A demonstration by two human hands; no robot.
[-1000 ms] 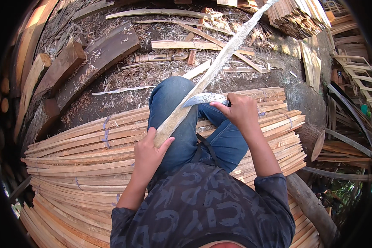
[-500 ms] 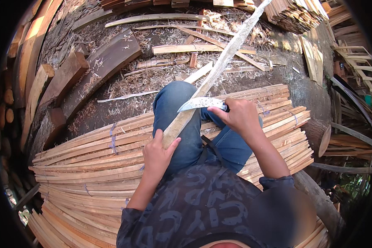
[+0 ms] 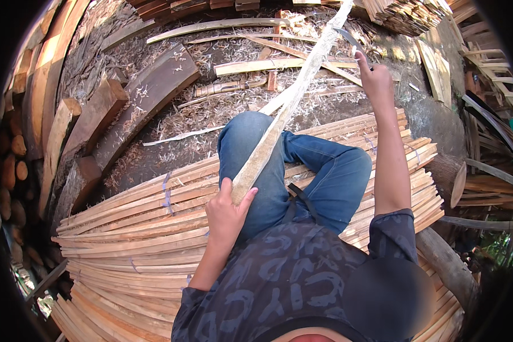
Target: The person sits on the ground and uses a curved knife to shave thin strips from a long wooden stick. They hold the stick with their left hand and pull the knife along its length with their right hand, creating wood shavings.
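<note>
A long, rough, pale strip of wood (image 3: pixel 288 111) slants across my bent knee, from my lap up to the far right. My left hand (image 3: pixel 228 214) grips its near end, thumb on one side and fingers on the other. With my arm stretched out, my right hand (image 3: pixel 376 80) is closed on a knife, its handle mostly hidden in the fist. The curved knife blade (image 3: pixel 347 39) lies at the far part of the strip, apparently against its right edge.
I sit on bundled sawn wooden strips (image 3: pixel 137 228) tied with purple cord. Dark thick beams (image 3: pixel 148 102) lie to the left. Shavings and loose slats (image 3: pixel 262 66) cover the ground ahead. A stacked wood bundle (image 3: pixel 407 14) stands far right, a log (image 3: pixel 447 176) at the right.
My right hand has moved the knife away from me along the strip, from near my knee to its far part. My left hand keeps its hold on the near end.
</note>
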